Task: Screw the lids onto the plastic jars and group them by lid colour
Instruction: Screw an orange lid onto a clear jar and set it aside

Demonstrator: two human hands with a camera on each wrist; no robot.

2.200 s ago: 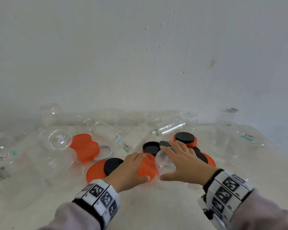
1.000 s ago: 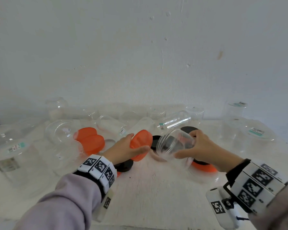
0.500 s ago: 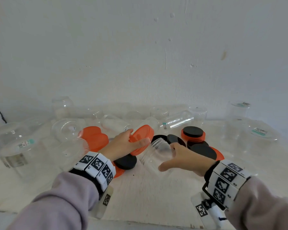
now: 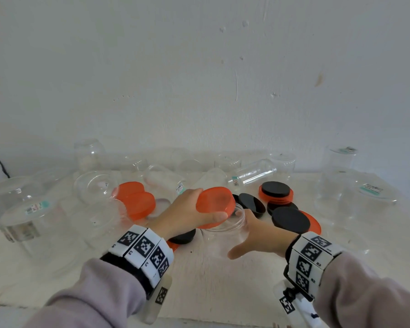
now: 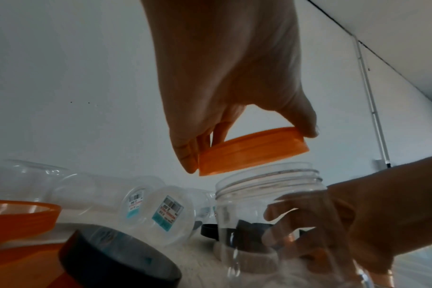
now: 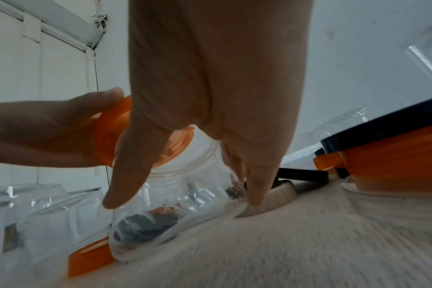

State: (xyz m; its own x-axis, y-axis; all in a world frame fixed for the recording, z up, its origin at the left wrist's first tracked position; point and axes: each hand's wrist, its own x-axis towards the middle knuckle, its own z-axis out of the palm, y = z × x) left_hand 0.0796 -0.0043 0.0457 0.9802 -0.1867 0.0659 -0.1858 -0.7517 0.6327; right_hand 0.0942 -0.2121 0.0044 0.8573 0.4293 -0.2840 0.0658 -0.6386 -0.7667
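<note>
white table (image 4: pixel 211 280): hands hold orange lid (image 4: pixel 215 205) over jar (image 4: pixel 223 235).

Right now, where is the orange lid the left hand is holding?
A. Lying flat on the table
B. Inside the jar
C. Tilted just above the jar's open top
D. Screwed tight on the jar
C. The left hand holds the orange lid tilted just above the jar, whose threaded rim is uncovered.

I see a plain white wall (image 4: pixel 199 79) behind the work surface, with small dents, a thin crack and one brown stain (image 4: pixel 318 80). The table (image 4: pixel 211 280) is whitish and rough. Daylight is soft. A white door frame (image 6: pixel 62 39) shows in the right wrist view.
</note>
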